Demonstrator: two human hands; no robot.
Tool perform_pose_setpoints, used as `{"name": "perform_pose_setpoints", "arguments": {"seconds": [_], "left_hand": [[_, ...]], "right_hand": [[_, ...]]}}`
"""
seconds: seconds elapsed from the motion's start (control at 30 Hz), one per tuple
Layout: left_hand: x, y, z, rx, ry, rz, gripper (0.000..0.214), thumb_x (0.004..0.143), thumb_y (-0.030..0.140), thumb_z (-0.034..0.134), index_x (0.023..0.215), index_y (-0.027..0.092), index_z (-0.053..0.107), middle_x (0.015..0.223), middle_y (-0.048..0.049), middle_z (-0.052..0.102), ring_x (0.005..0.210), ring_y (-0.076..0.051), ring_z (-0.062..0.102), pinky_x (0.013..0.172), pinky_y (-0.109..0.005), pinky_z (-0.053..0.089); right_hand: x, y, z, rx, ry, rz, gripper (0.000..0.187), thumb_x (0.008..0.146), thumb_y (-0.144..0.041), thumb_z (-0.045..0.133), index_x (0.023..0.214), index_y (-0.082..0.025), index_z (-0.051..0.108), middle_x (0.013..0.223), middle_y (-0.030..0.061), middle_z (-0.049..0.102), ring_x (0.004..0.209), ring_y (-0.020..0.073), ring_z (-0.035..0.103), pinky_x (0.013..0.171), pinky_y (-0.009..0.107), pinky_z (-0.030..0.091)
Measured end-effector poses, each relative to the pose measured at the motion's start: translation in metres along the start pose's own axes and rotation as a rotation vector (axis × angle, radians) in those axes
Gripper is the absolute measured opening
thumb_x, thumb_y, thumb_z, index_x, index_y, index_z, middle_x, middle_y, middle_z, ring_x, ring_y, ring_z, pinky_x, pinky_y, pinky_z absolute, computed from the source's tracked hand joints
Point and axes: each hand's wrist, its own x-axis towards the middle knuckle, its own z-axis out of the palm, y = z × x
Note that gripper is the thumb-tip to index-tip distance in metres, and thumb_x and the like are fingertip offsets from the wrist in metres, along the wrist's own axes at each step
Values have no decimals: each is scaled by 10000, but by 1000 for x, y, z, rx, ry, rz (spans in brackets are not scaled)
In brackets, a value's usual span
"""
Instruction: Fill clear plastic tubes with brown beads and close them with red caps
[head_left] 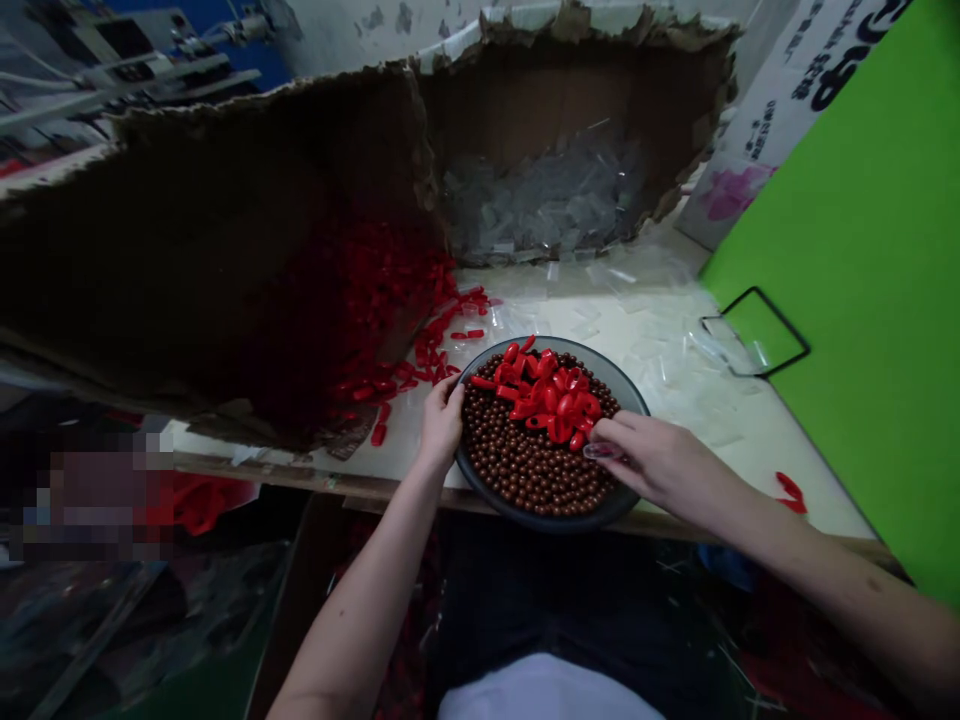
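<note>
A dark round bowl (634, 392) rests at the table's front edge, full of small brown balls (517, 470). On top of the balls lies a heap of glossy red plastic pieces (551, 395), some of them hollow. My left hand (441, 422) grips the bowl's left rim, thumb on the upper side and fingers partly hidden. Over the bowl's right side, my right hand (651, 458) is closed in a pinch on a small clear plastic piece (602, 451). Its fingertips are close to the red pieces and the balls.
A torn cardboard box (187, 260) spills red pieces onto the white table (750, 440). Behind, another cut box (540, 100) holds clear plastic pieces. A green panel (862, 250) with a black wire handle (787, 325) stands right. Two red pieces (790, 492) lie near it.
</note>
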Motion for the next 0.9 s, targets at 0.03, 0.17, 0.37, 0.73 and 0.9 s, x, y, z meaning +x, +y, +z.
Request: {"name": "perform_pose_setpoints", "arguments": {"seconds": [0.03,0.17,0.37,0.73,0.9], "left_hand": [[-2,0,0,4,9,5,351,825,285,532,1119,109,610,1179,-125,655,1106,-226,584,953,-329,449],[-9,-2,2,26,26,38,333,847,283,516,1123,121,611,1167,-112,659,1100,-218,585,962,-323,443],[-11,-3,2,106,40,102,308,870,283,495,1103,125,622,1132,-113,665,1059,-210,597,963,-333,443],[-12,-1,1,223,72,136,304,881,262,485,1124,137,616,1139,-121,647,1074,-216,581,975,-358,434],[-15,8,-1,318,164,217,310,867,252,511,1151,167,599,1172,-112,603,1121,-216,543,1013,-364,406]], "right_hand": [[2,-1,-1,-97,-38,-12,116,853,-144,529,920,-209,599,868,60,605,741,192,590,624,284,440],[18,-13,2,-401,-213,-21,222,802,1,507,856,-154,656,867,119,624,758,234,617,596,305,439],[48,-37,25,-474,-357,-128,223,795,19,505,809,-103,691,847,154,643,727,245,640,552,307,443],[43,5,41,406,-93,2,233,761,-126,621,964,-199,708,871,30,641,695,131,596,663,250,480],[33,2,38,820,-11,130,230,741,-331,716,938,-212,727,994,42,652,637,102,560,591,241,473]]}}
